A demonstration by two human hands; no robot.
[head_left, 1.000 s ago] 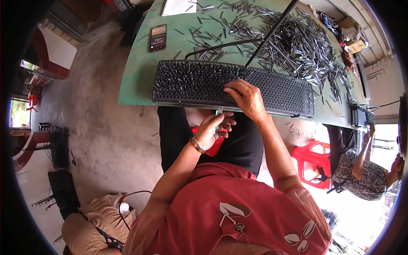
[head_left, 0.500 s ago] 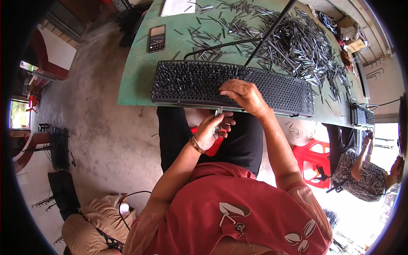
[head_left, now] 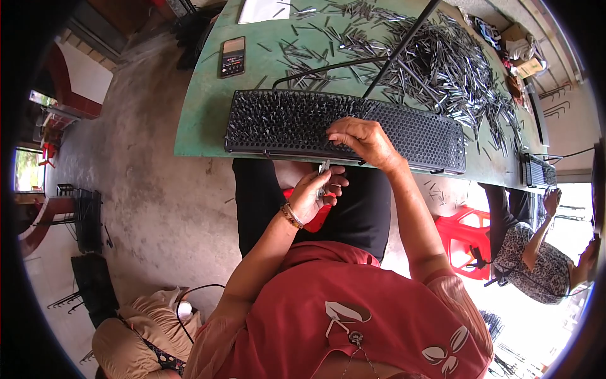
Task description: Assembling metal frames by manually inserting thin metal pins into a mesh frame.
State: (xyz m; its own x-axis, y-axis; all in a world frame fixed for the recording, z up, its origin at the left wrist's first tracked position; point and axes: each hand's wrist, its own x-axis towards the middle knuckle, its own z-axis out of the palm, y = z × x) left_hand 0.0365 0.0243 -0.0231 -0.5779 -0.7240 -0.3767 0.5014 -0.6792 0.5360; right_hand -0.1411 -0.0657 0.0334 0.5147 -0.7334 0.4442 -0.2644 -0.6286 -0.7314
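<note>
A long black rack (head_left: 420, 136) full of round holes lies along the near edge of the green table. Thin dark pieces stand upright in the holes of its left part, while holes on the right show bare. My right hand (head_left: 361, 140) is over the rack's middle, fingertips pinched at the border of the filled part; whatever is between them is too small to make out. Below the table edge, above my lap, my left hand (head_left: 314, 192) is closed around a small bundle of thin metal strips (head_left: 323, 170).
A large heap of loose dark strips (head_left: 451, 72) covers the table's far right. A phone (head_left: 233, 57) and a white sheet (head_left: 264, 11) lie at the far left. Black rods (head_left: 404, 44) rise behind the rack. Another person (head_left: 536, 256) sits at right by a red stool (head_left: 464, 240).
My right hand has shifted very slightly over the same part of the rack. My left hand stays nearly still with its strips. The person at right has raised a hand.
</note>
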